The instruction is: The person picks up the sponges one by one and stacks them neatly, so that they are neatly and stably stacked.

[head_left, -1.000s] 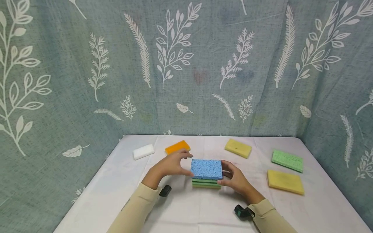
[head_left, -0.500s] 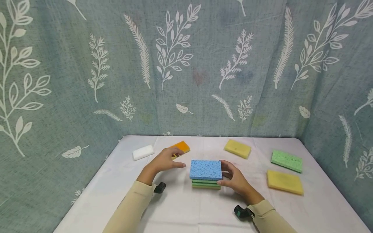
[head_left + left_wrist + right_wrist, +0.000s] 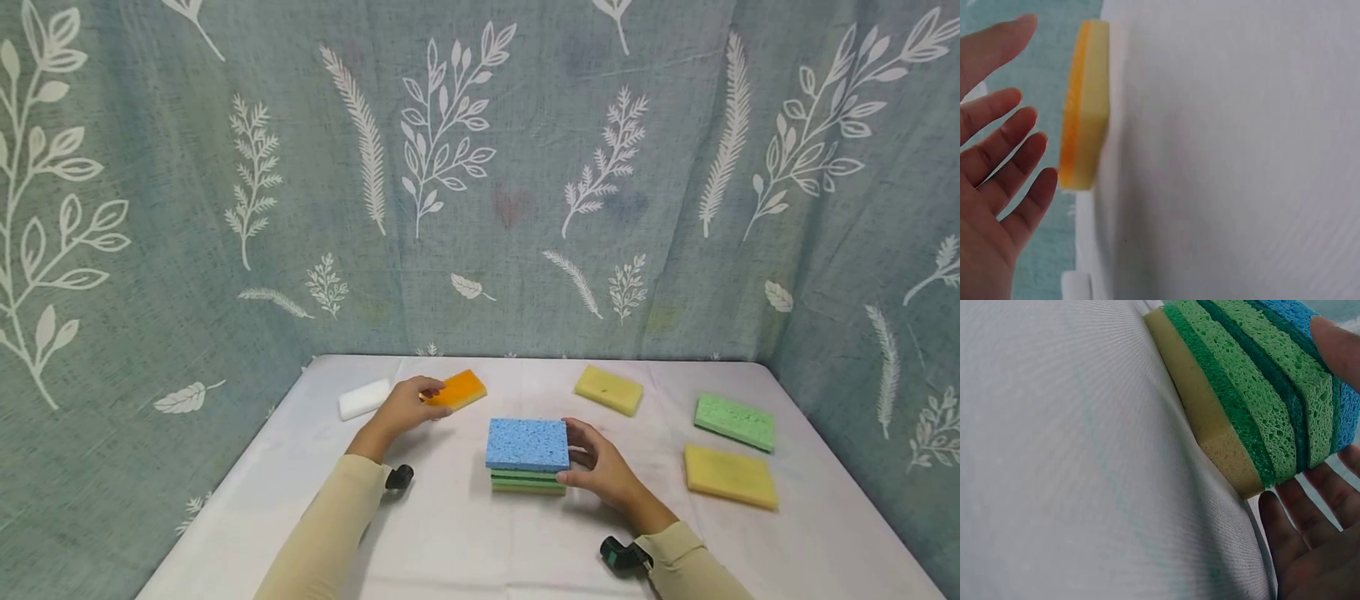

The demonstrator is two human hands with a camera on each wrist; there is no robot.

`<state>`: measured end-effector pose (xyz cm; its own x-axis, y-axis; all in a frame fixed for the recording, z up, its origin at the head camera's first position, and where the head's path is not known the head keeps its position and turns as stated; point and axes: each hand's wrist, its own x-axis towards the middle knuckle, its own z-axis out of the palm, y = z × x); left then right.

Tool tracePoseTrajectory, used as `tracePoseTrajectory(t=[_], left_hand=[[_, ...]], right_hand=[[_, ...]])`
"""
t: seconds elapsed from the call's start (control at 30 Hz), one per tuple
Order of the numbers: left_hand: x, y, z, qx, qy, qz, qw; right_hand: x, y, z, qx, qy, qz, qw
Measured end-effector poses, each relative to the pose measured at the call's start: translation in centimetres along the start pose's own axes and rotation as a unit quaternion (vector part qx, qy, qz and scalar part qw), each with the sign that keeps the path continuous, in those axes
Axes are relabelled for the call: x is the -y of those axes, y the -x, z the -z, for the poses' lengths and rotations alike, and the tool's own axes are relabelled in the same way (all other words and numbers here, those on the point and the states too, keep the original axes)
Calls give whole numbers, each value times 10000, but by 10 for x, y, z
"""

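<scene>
In the head view, a stack of sponges stands mid-table, with a blue sponge (image 3: 527,444) on top. The right wrist view shows light green sponges (image 3: 1260,394) with dark green scouring layers under it, and a pale yellow sponge (image 3: 1194,403) with a green layer at the bottom. My right hand (image 3: 603,468) holds the stack's right side, thumb at the front corner, fingers behind. My left hand (image 3: 400,408) reaches beside an orange-topped yellow sponge (image 3: 462,388) at the back. In the left wrist view, its fingers are spread beside that sponge (image 3: 1088,106), thumb apart.
A white sponge-like block (image 3: 364,399) lies at the back left, close to my left hand. Behind the stack and to its right lie a yellow sponge (image 3: 609,390), a green sponge (image 3: 735,422) and a larger yellow sponge (image 3: 730,476). Patterned cloth (image 3: 450,167) encloses the white table.
My left hand has moved from the stack's left side back and leftward to the orange-topped sponge. My right hand stays at the stack. The head view has tilted up slightly.
</scene>
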<state>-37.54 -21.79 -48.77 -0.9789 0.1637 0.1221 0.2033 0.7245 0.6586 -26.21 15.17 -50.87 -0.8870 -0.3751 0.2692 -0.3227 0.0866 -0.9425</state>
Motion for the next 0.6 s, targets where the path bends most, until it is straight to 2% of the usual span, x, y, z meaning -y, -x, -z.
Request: tracePoseTrajectory(t=[0.23,0.4,0.6], left_hand=[[10,-14,0,-9,-193,261,9995],[13,-19,-1,8,-432,245,9988],[19,-23,-4,118,-674,346,9971]], right_hand=[[2,0,0,-12,-20,51,10000],[4,0,0,-32,-14,-26,10000],[2,0,0,-6,-41,133,9999]])
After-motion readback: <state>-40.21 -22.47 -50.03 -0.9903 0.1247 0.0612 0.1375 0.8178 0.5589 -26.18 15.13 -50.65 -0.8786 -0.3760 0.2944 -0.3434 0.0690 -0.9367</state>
